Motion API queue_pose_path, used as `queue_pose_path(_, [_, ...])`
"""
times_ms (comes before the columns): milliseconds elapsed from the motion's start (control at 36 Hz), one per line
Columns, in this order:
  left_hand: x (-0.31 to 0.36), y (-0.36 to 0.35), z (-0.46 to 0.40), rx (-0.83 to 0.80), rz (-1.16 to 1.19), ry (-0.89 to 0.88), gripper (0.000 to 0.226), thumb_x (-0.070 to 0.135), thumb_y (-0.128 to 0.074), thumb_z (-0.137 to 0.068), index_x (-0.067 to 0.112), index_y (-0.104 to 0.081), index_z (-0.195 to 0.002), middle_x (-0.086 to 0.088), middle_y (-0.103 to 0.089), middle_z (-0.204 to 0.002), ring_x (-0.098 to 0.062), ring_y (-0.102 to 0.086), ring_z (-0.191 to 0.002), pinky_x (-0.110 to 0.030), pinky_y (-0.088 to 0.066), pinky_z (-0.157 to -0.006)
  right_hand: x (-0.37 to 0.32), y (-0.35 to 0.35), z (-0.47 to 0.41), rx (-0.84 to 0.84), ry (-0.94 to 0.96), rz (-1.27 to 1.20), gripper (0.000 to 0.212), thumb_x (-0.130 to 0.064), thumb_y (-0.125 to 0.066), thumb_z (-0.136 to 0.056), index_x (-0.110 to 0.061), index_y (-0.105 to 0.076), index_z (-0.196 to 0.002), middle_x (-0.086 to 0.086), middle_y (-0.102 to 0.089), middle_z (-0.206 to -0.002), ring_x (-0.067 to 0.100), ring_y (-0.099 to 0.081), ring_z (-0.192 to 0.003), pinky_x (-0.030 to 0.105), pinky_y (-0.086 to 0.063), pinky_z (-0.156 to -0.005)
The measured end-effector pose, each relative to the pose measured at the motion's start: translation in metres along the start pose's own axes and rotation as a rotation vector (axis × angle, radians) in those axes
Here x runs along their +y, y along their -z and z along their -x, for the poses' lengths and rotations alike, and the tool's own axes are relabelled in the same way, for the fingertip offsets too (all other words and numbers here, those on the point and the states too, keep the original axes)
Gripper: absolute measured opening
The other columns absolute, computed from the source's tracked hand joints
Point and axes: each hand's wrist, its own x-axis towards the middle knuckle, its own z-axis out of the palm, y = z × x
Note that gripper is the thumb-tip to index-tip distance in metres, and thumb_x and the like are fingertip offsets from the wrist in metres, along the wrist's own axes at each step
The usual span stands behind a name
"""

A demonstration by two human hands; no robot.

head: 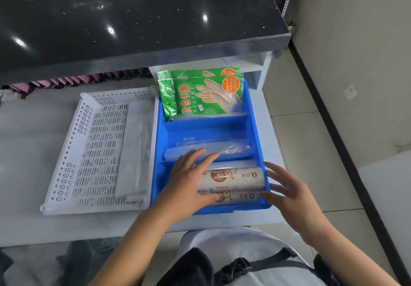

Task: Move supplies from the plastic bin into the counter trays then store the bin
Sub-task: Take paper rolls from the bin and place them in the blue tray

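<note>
White counter, blue tray: left hand flat on roll, right hand spread, empty.

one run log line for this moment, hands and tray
left hand: flat on printed rolls | right hand: open beside blue tray | far compartment: green glove packs

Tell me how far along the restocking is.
Done, it seems: glove packs fill the blue tray's far compartment, and a clear roll lies in the middle one. In hand: the left hand and right hand, both open, settle printed rolls into the near compartment. Left: the white basket still holds a white bag; no bin looks stored yet.
</note>
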Motion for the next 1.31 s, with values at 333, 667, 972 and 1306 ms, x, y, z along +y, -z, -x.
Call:
queue_pose_path(333, [-0.06,0.02,0.067,0.035,0.08,0.337,0.116,0.027,-0.086,-0.072,0.061,-0.004,-0.146,0.022,0.002,-0.162,0.001,-0.013,-0.148,-0.021,-0.024,-0.111,0.0,0.006,-0.005,-0.185,0.13,0.351,0.089,-0.022,-0.079,-0.079,-0.052,-0.028,-0.145,-0.012,-0.047,-0.143,0.012,-0.05,-0.128,0.028,-0.056,-0.092])
queue_pose_path(667, [-0.054,0.021,0.066,0.033,0.088,0.431,0.107,0.027,-0.087,-0.073,0.057,-0.018,-0.149,0.025,-0.003,-0.162,0.002,-0.015,-0.147,-0.032,-0.026,-0.12,0.006,0.004,-0.017,-0.23,0.381,1.14,0.103,-0.058,-0.063,-0.085,-0.049,0.021,-0.144,0.002,0.02,-0.163,0.028,0.017,-0.15,0.047,0.002,-0.121])
queue_pose_path(972, [-0.03,-0.004,0.086,0.209,0.01,0.487,0.091,0.03,-0.078,-0.082,0.036,-0.022,-0.154,0.008,-0.008,-0.165,-0.009,-0.007,-0.151,-0.033,-0.015,-0.123,0.011,-0.001,-0.001,-0.212,0.561,0.993,0.096,-0.063,-0.064,-0.078,-0.046,-0.005,-0.152,-0.002,0.004,-0.166,0.026,0.01,-0.152,0.05,-0.004,-0.12])
queue_pose_path(1306, [-0.053,-0.052,0.227,0.488,0.147,0.482,0.092,0.052,-0.07,-0.082,0.044,-0.012,-0.153,0.011,0.004,-0.166,-0.011,0.006,-0.152,-0.039,-0.007,-0.122,-0.019,-0.128,0.099,-0.438,0.729,1.018,0.072,-0.058,-0.053,-0.088,-0.039,-0.026,-0.151,-0.004,-0.019,-0.164,0.022,-0.006,-0.152,0.048,-0.011,-0.122])
